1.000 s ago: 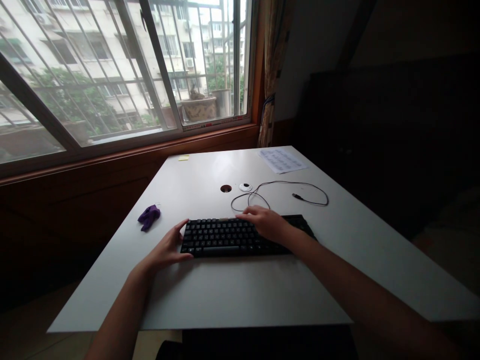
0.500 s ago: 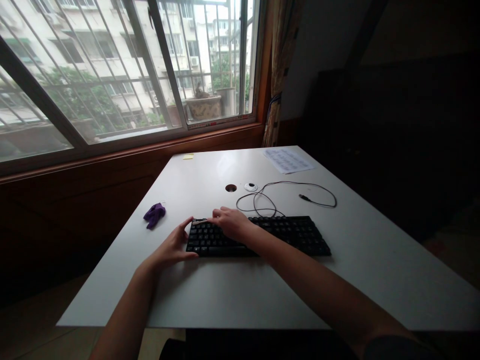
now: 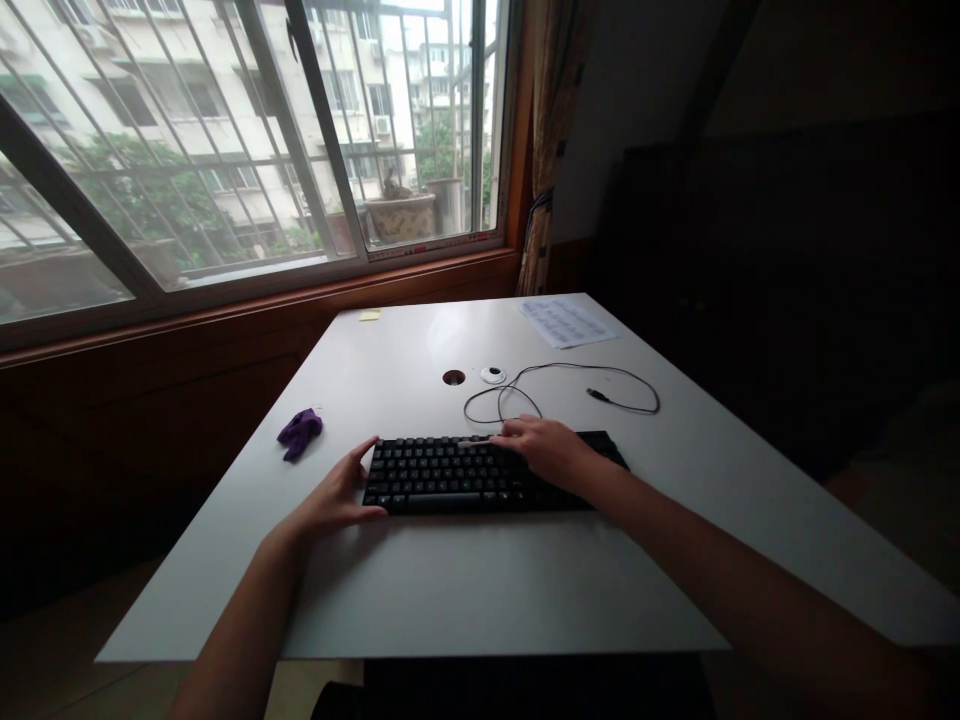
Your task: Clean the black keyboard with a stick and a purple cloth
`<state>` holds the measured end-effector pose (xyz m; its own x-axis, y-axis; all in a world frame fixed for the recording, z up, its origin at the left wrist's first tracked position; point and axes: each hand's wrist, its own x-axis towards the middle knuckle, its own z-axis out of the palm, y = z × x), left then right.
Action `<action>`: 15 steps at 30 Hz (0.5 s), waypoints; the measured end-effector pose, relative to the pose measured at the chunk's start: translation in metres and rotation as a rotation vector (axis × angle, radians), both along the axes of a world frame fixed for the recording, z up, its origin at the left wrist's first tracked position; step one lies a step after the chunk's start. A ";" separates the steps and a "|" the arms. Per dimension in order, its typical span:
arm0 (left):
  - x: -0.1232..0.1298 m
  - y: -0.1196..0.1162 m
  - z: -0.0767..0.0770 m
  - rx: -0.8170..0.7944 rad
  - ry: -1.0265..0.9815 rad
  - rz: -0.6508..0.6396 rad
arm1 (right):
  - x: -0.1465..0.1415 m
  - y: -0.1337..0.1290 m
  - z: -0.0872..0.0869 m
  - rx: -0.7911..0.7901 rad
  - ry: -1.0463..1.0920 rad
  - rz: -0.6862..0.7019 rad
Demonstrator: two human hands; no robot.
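Observation:
A black keyboard (image 3: 431, 475) lies flat on the white table. My left hand (image 3: 341, 490) grips its left end, thumb at the front corner and index finger at the back corner. Over the keyboard's upper right part, my right hand (image 3: 544, 445) is closed on a slim, pale toothbrush (image 3: 474, 442). The brush points left, with its head on the top rows of keys. My right hand and forearm cover part of the keyboard's right side.
Behind the keyboard a black cable (image 3: 559, 366) loops across the table (image 3: 420, 590). A round hole (image 3: 454, 378) and its white cover (image 3: 493, 375) sit farther back. A purple cloth (image 3: 300, 433) lies left, printed papers (image 3: 568, 323) and a yellow note (image 3: 370, 315) at the far edge.
My right hand has moved the toothbrush rightward along the keyboard's top rows, from the left corner to about the middle. My left hand keeps its hold on the left end.

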<state>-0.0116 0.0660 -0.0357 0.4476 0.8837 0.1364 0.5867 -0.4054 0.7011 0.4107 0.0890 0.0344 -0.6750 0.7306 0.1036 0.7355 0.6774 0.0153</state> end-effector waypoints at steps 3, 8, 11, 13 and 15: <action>0.001 0.000 0.002 0.014 0.015 -0.003 | 0.041 -0.007 0.000 0.005 0.015 -0.062; 0.002 -0.001 0.004 0.028 0.026 -0.002 | 0.114 -0.019 0.003 0.000 0.032 -0.193; 0.002 -0.001 0.003 0.029 0.025 0.003 | 0.168 -0.026 0.002 -0.002 0.016 -0.296; 0.001 0.000 0.003 0.025 0.018 -0.002 | 0.207 -0.032 -0.003 -0.004 0.023 -0.358; 0.001 0.000 0.003 0.015 0.005 -0.011 | 0.242 -0.041 -0.010 0.012 0.045 -0.406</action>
